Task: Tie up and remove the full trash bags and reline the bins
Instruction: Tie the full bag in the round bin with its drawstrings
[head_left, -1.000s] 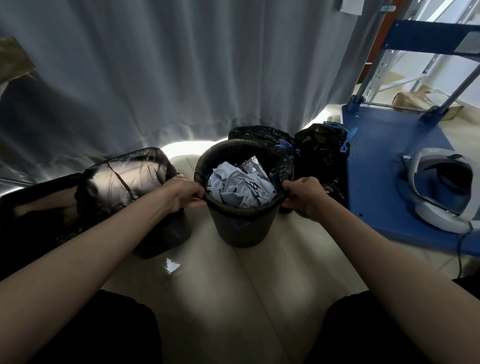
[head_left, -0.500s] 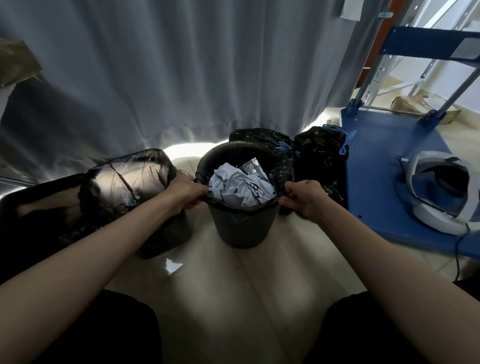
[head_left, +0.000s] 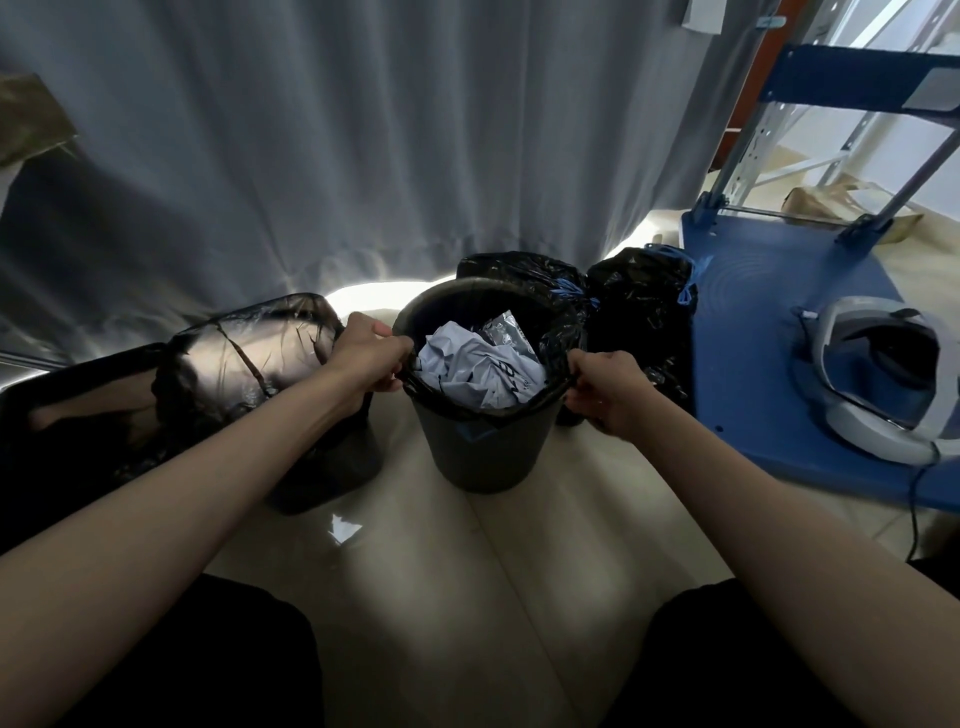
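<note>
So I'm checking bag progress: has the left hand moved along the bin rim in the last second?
No. The left hand grips the liner at the bin rim's left side, as before.

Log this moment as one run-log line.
left hand: grips liner | right hand: grips liner | bin: full, untied

Bin (head_left: 483, 447) between hands, tied bags (head_left: 639, 306) behind, platform (head_left: 753, 364) right.

A grey curtain (head_left: 363, 145) hangs at twelve o'clock. At three o'clock, a white headset (head_left: 878, 379) lies on a blue platform (head_left: 748, 332), possibly a cart.
</note>
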